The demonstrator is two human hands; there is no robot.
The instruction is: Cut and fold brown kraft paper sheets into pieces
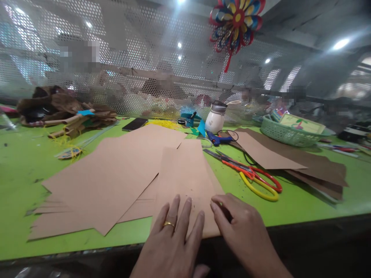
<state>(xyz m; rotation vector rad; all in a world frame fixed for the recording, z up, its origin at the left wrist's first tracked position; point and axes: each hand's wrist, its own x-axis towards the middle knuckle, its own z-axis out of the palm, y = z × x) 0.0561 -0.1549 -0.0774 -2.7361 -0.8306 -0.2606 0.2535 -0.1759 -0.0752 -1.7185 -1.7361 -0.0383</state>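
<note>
Green table (pixel 17 162) fills the frame, with a perforated metal screen (pixel 130 46) behind it and a paper pinwheel (pixel 235 21) hanging at the upper middle. A narrow tan sheet (pixel 185 170) lies at the lower centre on top of a fanned stack of sheets (pixel 116 173). The left hand (pixel 171 239) rests flat on the sheet's near end, fingers (pixel 174 210) straight and slightly spread, gripping nothing. The right hand (pixel 240 227) is at the sheet's lower right edge, fingers curled with the tips touching it; whether they pinch it cannot be told. Scissors (pixel 252 175) lie just right of the sheet, with brown sheets (pixel 313 166) and a green basket (pixel 284 133) beyond them.
</note>
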